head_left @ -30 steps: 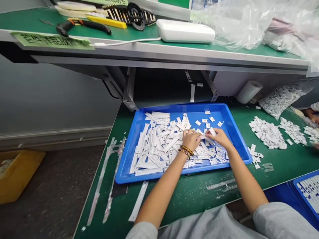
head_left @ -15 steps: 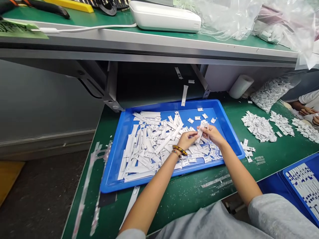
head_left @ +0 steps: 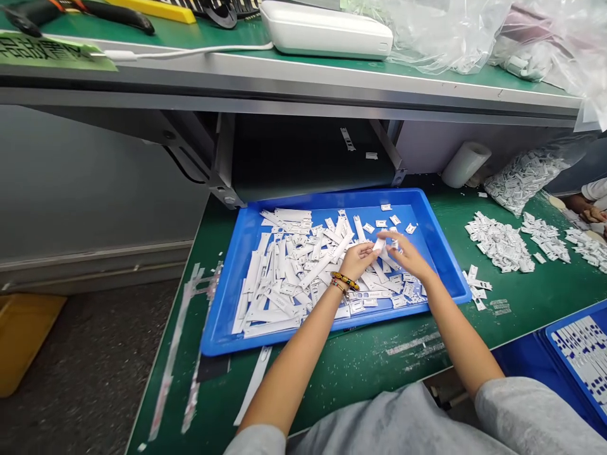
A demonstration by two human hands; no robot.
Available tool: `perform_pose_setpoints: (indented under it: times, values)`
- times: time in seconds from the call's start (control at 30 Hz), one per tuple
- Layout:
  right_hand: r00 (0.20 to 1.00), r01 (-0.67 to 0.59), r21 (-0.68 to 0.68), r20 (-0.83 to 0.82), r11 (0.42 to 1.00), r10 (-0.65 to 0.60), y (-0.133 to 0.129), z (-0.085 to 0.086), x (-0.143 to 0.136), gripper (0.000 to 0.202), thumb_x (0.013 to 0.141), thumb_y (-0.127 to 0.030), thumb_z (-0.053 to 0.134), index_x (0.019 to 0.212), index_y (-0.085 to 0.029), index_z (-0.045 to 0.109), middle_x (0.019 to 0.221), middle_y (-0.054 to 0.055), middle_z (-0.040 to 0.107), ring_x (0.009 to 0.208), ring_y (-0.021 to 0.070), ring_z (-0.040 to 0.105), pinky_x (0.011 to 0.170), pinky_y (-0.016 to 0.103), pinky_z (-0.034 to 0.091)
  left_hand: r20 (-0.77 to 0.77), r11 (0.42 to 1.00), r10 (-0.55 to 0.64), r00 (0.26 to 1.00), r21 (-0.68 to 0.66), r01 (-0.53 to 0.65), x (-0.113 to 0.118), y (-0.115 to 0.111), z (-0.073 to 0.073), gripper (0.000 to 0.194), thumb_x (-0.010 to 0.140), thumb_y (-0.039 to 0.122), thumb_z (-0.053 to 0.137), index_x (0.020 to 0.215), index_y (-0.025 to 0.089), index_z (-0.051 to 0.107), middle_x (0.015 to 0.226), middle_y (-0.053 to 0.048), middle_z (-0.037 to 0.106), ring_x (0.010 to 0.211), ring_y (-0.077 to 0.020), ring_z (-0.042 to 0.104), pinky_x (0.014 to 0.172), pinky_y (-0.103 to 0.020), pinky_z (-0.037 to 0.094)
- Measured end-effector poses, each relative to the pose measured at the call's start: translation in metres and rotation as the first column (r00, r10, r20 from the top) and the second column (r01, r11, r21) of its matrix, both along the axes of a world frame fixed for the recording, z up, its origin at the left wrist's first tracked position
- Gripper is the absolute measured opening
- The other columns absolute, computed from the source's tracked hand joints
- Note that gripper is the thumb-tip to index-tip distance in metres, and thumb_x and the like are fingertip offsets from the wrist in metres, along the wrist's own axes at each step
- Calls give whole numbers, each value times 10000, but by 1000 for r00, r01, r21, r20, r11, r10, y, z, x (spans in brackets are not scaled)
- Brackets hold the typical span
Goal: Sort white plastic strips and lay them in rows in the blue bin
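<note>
My left hand [head_left: 358,260] is closed on a small white plastic piece [head_left: 379,245], pinched between thumb and fingers. Just right of it, my right hand [head_left: 408,254] has its fingers spread close to that piece; whether a fingertip touches it is hard to tell. Both hands are above a blue tray [head_left: 222,297]. Long white plastic strips [head_left: 265,272] lie heaped across its left and middle. Small white rectangular pieces [head_left: 381,224] lie scattered at its right, some hidden beneath my hands.
Behind the tray a dark conveyor belt [head_left: 303,155] carries a strip and a small piece. To the right are piles of small white parts [head_left: 500,243], a filled plastic bag [head_left: 526,180] and a white roll [head_left: 466,164]. A shelf edge [head_left: 303,85] crosses above. Another person's hand [head_left: 592,213] shows far right.
My right hand's fingers have spread away from the white piece, which stays in my left hand. A long strip at the belt's front edge has dropped into the tray. The view has shifted slightly.
</note>
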State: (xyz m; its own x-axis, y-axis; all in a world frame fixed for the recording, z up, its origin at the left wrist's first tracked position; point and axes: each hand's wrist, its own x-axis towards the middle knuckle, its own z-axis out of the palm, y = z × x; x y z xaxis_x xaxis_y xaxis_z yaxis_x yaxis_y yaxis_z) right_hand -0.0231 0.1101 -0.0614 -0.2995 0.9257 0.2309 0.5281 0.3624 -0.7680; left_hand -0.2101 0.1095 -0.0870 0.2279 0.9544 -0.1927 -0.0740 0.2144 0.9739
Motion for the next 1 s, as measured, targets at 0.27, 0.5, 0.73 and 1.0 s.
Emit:
perform_pose_setpoints:
  times: [0.27,0.5,0.73,1.0]
  values:
    - [981,193,-169,62,967,-185,2,-20,-3,324,883,-495,447,724,-223,523,709,19,600,706,207,552,671,294,380,-347,975,208,915,148,-166,-9,14,-2,223,853,305,508,792,181,682,743,-46,669,710,-178,601,716,-321,482]
    - [971,239,-125,61,963,-233,1,-17,-5,177,866,-419,477,837,-244,473,753,20,604,701,218,560,657,293,375,-866,938,278,415,337,76,6,64,3,238,830,351,574,838,142,688,1001,-186,684,1116,-360,490,979,-481,290]
    - [980,187,-233,-24,954,-198,1,-17,-5,178,899,-400,440,804,-249,443,695,3,604,631,198,575,647,299,399,-815,960,255,521,280,-33,19,79,-8,127,706,187,622,791,125,693,961,-176,694,1124,-360,503,1014,-497,255]
    - [941,282,-181,-140,942,-309,2,-12,-11,277,820,-479,584,738,-243,465,601,-43,481,539,142,431,549,270,334,-518,961,242,821,248,-127,-20,35,1,188,795,274,575,843,180,731,878,-54,741,896,-221,659,869,-362,465]
